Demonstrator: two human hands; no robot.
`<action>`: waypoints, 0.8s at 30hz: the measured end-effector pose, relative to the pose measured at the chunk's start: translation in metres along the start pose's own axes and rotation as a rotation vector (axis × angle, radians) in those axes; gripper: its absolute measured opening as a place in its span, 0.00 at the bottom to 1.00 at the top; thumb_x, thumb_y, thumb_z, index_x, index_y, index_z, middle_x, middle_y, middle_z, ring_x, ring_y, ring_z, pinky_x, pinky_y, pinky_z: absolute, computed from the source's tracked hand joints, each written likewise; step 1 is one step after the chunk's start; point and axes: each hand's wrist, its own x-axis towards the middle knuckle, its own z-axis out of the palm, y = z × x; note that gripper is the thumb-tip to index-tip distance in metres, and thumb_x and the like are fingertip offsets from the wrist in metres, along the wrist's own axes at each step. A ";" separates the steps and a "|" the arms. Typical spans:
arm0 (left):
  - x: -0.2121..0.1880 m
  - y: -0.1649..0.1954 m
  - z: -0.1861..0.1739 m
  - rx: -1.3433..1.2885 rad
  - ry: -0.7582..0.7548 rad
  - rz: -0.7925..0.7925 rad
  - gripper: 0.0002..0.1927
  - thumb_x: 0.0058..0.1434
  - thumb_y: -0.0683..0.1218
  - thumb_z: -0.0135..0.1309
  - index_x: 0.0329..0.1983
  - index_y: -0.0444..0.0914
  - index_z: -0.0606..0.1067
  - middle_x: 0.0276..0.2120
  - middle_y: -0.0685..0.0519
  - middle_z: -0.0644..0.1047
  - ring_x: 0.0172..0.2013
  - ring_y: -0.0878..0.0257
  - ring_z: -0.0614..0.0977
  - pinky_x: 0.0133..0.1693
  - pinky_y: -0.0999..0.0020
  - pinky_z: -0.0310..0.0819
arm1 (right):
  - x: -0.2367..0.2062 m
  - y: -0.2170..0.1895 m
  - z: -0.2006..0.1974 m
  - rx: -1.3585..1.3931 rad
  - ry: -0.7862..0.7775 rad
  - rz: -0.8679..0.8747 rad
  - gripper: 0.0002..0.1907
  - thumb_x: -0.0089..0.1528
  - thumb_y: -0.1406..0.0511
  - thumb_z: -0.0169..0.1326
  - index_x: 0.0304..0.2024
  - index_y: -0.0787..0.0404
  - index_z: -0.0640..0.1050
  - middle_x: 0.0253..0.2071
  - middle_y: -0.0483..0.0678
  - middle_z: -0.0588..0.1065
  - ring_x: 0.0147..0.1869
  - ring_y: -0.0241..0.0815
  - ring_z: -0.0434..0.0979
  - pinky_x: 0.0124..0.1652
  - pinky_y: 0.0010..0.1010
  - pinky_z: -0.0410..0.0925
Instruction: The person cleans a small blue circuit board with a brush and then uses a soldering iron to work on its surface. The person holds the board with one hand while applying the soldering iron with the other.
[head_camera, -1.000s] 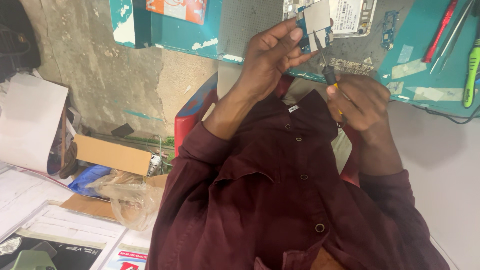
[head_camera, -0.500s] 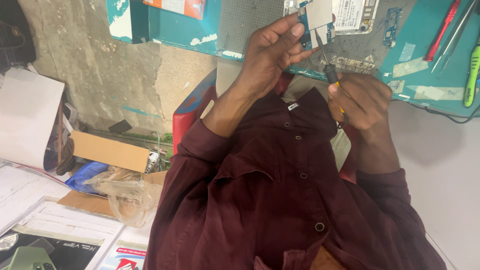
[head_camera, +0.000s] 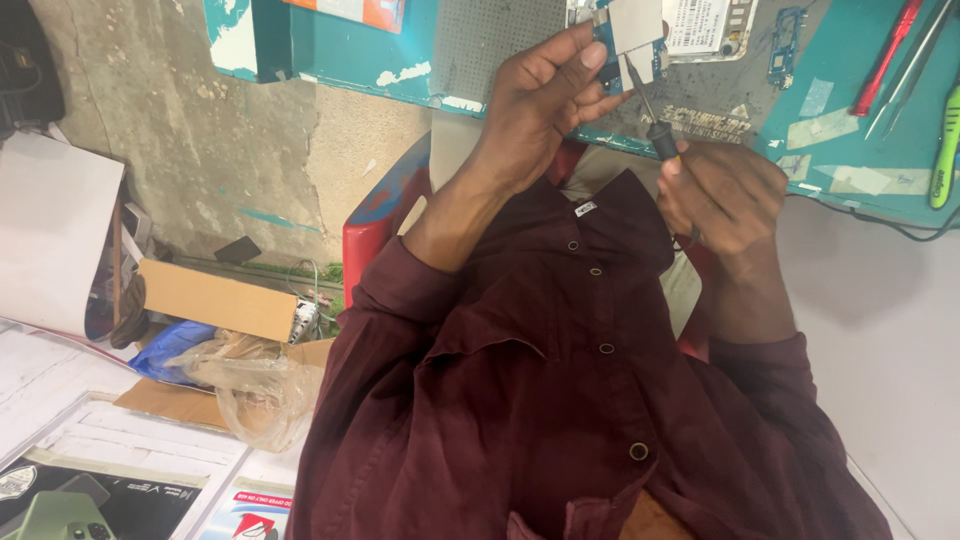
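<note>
My left hand (head_camera: 545, 95) pinches a small blue circuit board (head_camera: 640, 45) with a silver metal shield on it, held up over the teal work mat (head_camera: 850, 120). My right hand (head_camera: 725, 195) grips a thin black-handled tool (head_camera: 650, 110) with a metal tip. The tip rests against the board's lower edge, just below the shield. Both arms wear maroon shirt sleeves, and the shirt front (head_camera: 560, 400) fills the lower middle of the view.
On the mat lie another small board (head_camera: 785, 30), a red-handled tool (head_camera: 885, 55), tweezers (head_camera: 915, 60) and a green tool (head_camera: 945, 150). A cardboard box (head_camera: 215, 300), a crumpled plastic bag (head_camera: 255, 385) and printed cartons (head_camera: 110, 480) sit at the left, by a red seat (head_camera: 370, 235).
The board and the tool have shifted slightly upward in view. Both hands keep the same grips, and the tool tip stays against the board.
</note>
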 end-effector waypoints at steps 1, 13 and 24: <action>0.000 -0.001 0.000 -0.005 -0.047 0.041 0.23 0.78 0.49 0.50 0.69 0.29 0.69 0.33 0.60 0.76 0.34 0.74 0.77 0.65 0.52 0.78 | 0.000 0.000 0.000 -0.007 0.000 0.001 0.13 0.61 0.79 0.65 0.47 0.68 0.78 0.41 0.52 0.76 0.44 0.56 0.85 0.41 0.44 0.79; 0.005 -0.016 -0.013 -0.005 -0.026 0.020 0.22 0.78 0.45 0.50 0.70 0.27 0.68 0.45 0.48 0.75 0.48 0.60 0.81 0.67 0.51 0.79 | 0.012 -0.006 -0.002 -0.005 -0.043 0.026 0.15 0.59 0.81 0.66 0.46 0.70 0.79 0.41 0.53 0.76 0.43 0.54 0.84 0.40 0.42 0.78; 0.022 -0.017 0.004 -0.024 -0.018 -0.078 0.21 0.74 0.44 0.52 0.65 0.28 0.70 0.42 0.55 0.80 0.43 0.68 0.83 0.63 0.54 0.80 | 0.013 -0.014 -0.018 -0.027 -0.064 0.126 0.17 0.60 0.82 0.67 0.49 0.69 0.76 0.44 0.54 0.76 0.46 0.55 0.83 0.46 0.44 0.79</action>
